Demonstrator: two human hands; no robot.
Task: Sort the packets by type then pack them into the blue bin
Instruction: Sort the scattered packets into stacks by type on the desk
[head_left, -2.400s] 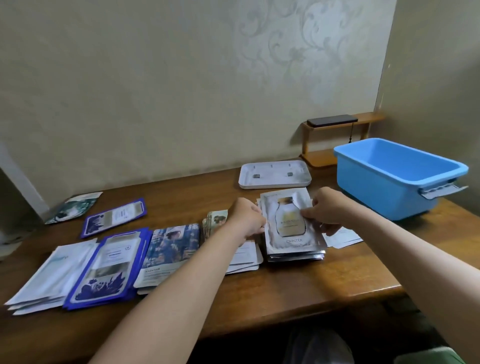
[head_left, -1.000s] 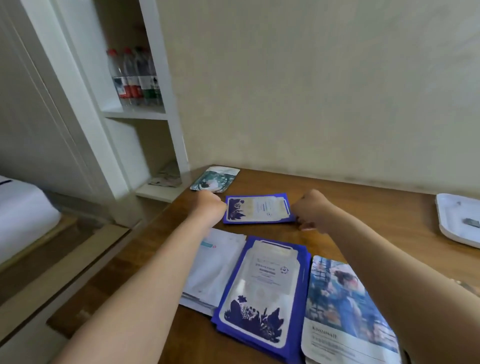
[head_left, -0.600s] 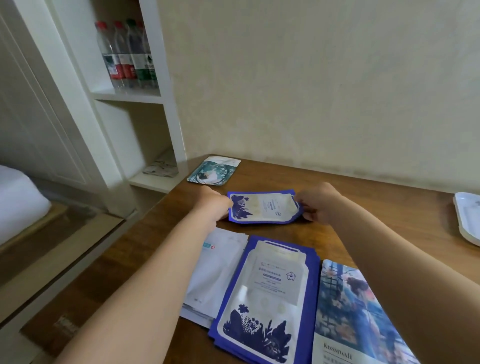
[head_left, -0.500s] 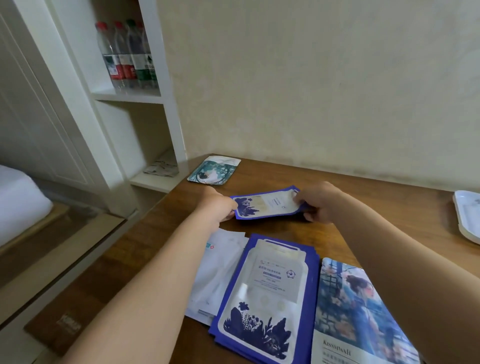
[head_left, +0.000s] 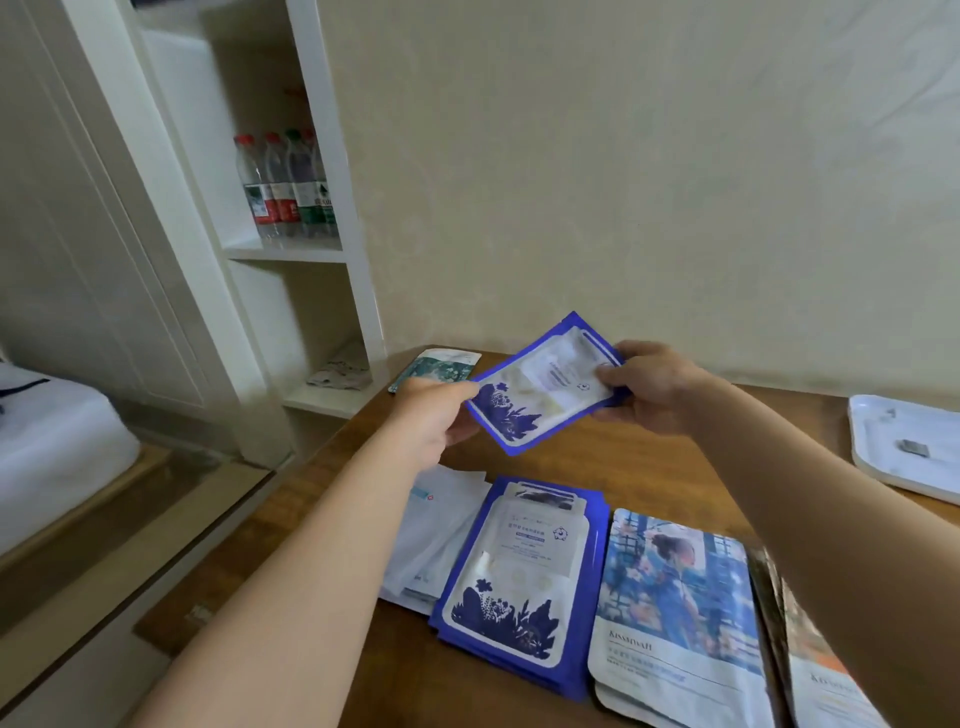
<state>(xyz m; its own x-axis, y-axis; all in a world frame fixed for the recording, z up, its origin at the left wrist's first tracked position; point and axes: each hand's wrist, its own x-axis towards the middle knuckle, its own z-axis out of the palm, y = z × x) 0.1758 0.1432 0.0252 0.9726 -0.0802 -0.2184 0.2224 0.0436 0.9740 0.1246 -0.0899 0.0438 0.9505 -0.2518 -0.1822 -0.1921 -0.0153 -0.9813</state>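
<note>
A blue-edged packet with a flower print (head_left: 543, 382) hangs tilted in the air above the wooden table (head_left: 613, 457). My left hand (head_left: 434, 415) pinches its lower left corner and my right hand (head_left: 649, 387) grips its upper right end. Below lie sorted stacks: white packets (head_left: 439, 535), matching blue packets (head_left: 522, 579), and pale blue packets showing a painted figure (head_left: 678, 613). One teal packet (head_left: 441, 366) lies alone at the table's far left corner. The blue bin is out of view.
A white tray (head_left: 904, 447) sits at the table's right edge. A white shelf unit (head_left: 291, 249) with water bottles (head_left: 285, 182) stands left of the table. More packets (head_left: 826, 675) show at the bottom right. The floor drops away to the left.
Both hands lifted the single blue packet off the table and raised it, tilting it up. My view swung left earlier, away from the blue bin.
</note>
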